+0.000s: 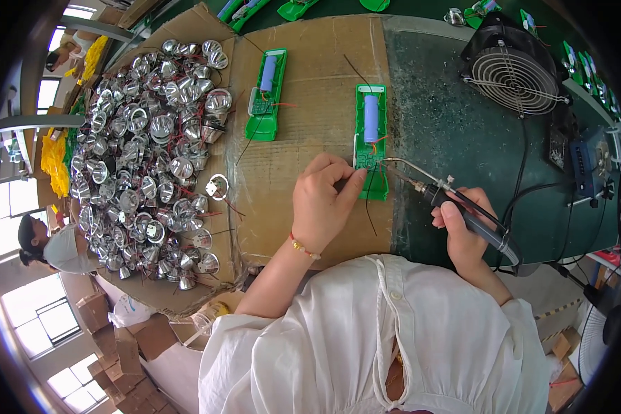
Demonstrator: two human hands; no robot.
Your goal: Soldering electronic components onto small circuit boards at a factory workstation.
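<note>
My right hand (468, 224) grips a soldering iron (472, 222) with a thin metal guide tube beside its tip. The tip points left at the circuit board (368, 161) in a green plastic housing (371, 188). In that housing a light purple cylindrical battery (371, 119) lies above the board, with red and dark wires about it. My left hand (324, 200) has thumb and forefinger pinched at the board's left edge, close to a dark wire; what they hold is too small to tell. A second green housing (263, 127) with a battery and board lies farther left.
Many silver reflector cups (162, 126) with wires are heaped on cardboard at the left. Brown cardboard (310, 90) lies under the housings. A fan with a round wire guard (514, 79) stands at the back right, near a blue box (583, 169) and black cables. Another person (62, 245) is at far left.
</note>
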